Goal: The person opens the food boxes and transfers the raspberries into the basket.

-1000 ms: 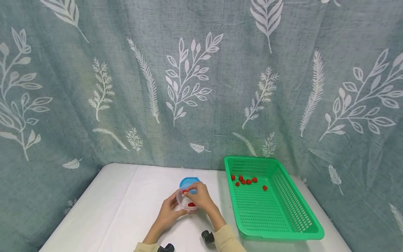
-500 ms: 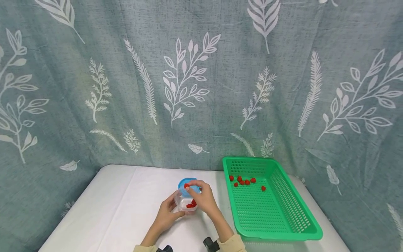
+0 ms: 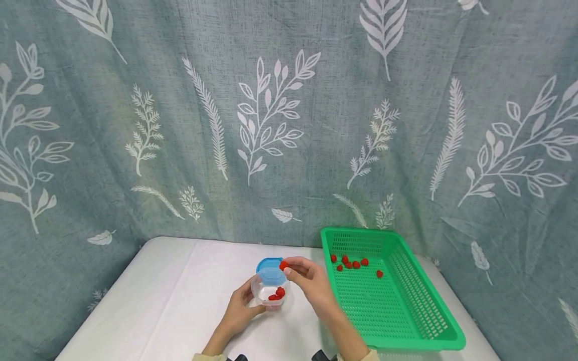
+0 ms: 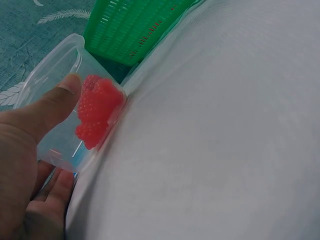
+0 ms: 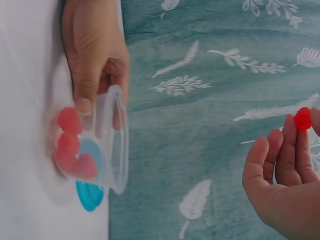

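A clear plastic tub [image 3: 263, 287] stands on the white cloth, and my left hand [image 3: 238, 307] grips its side, thumb at the front. Several red raspberries [image 4: 97, 107] lie at the tub's bottom. My right hand [image 3: 311, 286] is raised just right of the tub, pinching one raspberry [image 3: 283, 265] between thumb and fingertips. In the right wrist view this raspberry [image 5: 303, 119] is clear of the tub [image 5: 107, 135], and the other fingers are loosely bent. Behind the tub lies a blue lid [image 3: 269, 262], partly seen through the tub's wall.
To the right a green perforated basket [image 3: 384, 311] holds several more raspberries [image 3: 356, 264] near its far left corner. A white cloth [image 3: 180, 296] covers the table. A leaf-patterned grey-green curtain [image 3: 289, 125] hangs behind and along both sides.
My right hand has lifted a raspberry out from over the tub and moved right with it. My left hand stays on the tub. The raspberries inside the tub now show more fully.
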`<action>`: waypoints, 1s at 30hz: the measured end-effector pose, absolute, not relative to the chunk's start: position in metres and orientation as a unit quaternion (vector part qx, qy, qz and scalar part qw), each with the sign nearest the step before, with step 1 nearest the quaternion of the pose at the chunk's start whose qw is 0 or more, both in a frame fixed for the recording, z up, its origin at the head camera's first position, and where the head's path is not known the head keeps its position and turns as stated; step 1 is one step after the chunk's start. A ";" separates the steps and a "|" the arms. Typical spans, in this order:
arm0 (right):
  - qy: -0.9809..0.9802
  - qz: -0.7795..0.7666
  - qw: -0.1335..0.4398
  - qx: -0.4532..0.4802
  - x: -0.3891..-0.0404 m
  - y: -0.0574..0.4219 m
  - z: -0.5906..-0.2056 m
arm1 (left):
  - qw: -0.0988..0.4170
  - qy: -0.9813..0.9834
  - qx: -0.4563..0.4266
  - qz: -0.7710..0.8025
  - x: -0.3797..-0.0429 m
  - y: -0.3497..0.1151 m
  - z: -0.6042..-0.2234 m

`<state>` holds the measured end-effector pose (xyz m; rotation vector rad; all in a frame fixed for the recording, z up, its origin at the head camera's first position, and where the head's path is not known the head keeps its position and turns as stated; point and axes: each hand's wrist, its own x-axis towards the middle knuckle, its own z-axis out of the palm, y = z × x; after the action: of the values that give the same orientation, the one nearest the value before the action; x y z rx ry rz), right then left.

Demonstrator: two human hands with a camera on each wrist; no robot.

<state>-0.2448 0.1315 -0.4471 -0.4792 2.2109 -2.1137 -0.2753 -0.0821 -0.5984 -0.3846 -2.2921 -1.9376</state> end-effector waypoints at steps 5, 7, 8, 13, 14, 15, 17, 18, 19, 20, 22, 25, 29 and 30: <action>0.690 -0.703 0.025 -0.170 -0.237 0.154 -0.432 | 0.058 -0.749 -0.123 -0.648 -0.274 -0.080 -0.598; 0.681 -0.711 0.024 -0.177 -0.235 0.165 -0.423 | 0.058 -0.743 -0.127 -0.655 -0.274 -0.079 -0.598; 0.677 -0.713 0.023 -0.180 -0.235 0.172 -0.419 | 0.057 -0.739 -0.129 -0.659 -0.274 -0.079 -0.598; 0.675 -0.713 0.003 -0.189 -0.249 0.210 -0.403 | 0.061 -0.733 -0.141 -0.663 -0.274 -0.079 -0.597; 0.680 -0.710 0.000 -0.184 -0.253 0.218 -0.400 | 0.063 -0.733 -0.138 -0.663 -0.274 -0.078 -0.597; 0.687 -0.705 -0.005 -0.175 -0.258 0.225 -0.398 | 0.064 -0.735 -0.136 -0.662 -0.274 -0.078 -0.598; 0.702 -0.696 -0.009 -0.153 -0.267 0.239 -0.394 | 0.067 -0.735 -0.131 -0.662 -0.274 -0.078 -0.598; 0.711 -0.689 -0.011 -0.142 -0.272 0.245 -0.393 | 0.067 -0.737 -0.128 -0.661 -0.274 -0.078 -0.599; 0.718 -0.683 -0.013 -0.130 -0.278 0.252 -0.393 | 0.066 -0.738 -0.125 -0.660 -0.274 -0.078 -0.599; 0.725 -0.678 -0.012 -0.121 -0.283 0.258 -0.393 | 0.064 -0.739 -0.124 -0.659 -0.273 -0.078 -0.599; 0.737 -0.667 -0.013 -0.106 -0.295 0.269 -0.398 | 0.060 -0.744 -0.123 -0.654 -0.273 -0.078 -0.599; 0.755 -0.649 -0.013 -0.091 -0.313 0.284 -0.409 | 0.056 -0.750 -0.120 -0.647 -0.273 -0.078 -0.598; 0.781 -0.619 -0.015 -0.081 -0.334 0.299 -0.430 | 0.056 -0.753 -0.122 -0.645 -0.274 -0.077 -0.599; 0.790 -0.607 -0.015 -0.079 -0.338 0.302 -0.435 | 0.057 -0.752 -0.123 -0.645 -0.274 -0.077 -0.599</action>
<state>-0.3383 0.3024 -0.4352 -0.2520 2.5065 -1.9267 -0.2740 -0.0771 -0.5989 -0.3737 -2.2804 -1.9571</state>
